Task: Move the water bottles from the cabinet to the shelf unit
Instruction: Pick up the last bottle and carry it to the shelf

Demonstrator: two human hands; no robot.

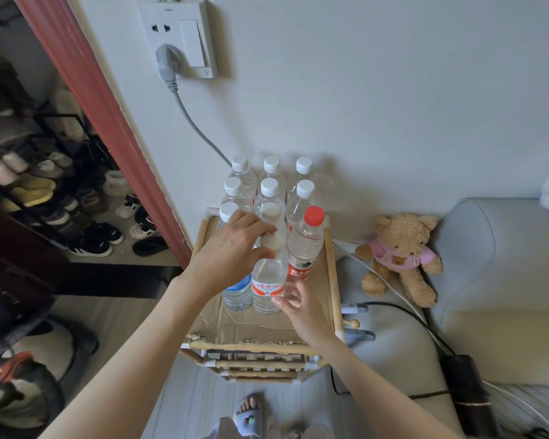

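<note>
Several clear water bottles stand packed together on the cardboard-covered top of a wooden shelf unit [332, 274] against the wall. My left hand [235, 245] grips the neck of a front bottle with a red and white label [267, 280], its white cap showing between my fingers. A blue-labelled bottle [236, 294] stands just left of it, partly under my wrist. My right hand [298, 305] is open, its fingertips at the lower right side of the gripped bottle. A red-capped bottle [308, 242] stands to the right. White-capped bottles [271, 185] fill the rows behind.
A teddy bear [400, 255] sits on a grey sofa [504, 264] right of the shelf unit, with cables running between them. A wall socket with a grey plug [167, 61] is above. A shoe rack [45, 191] stands at the left. My slippered foot [249, 416] is below.
</note>
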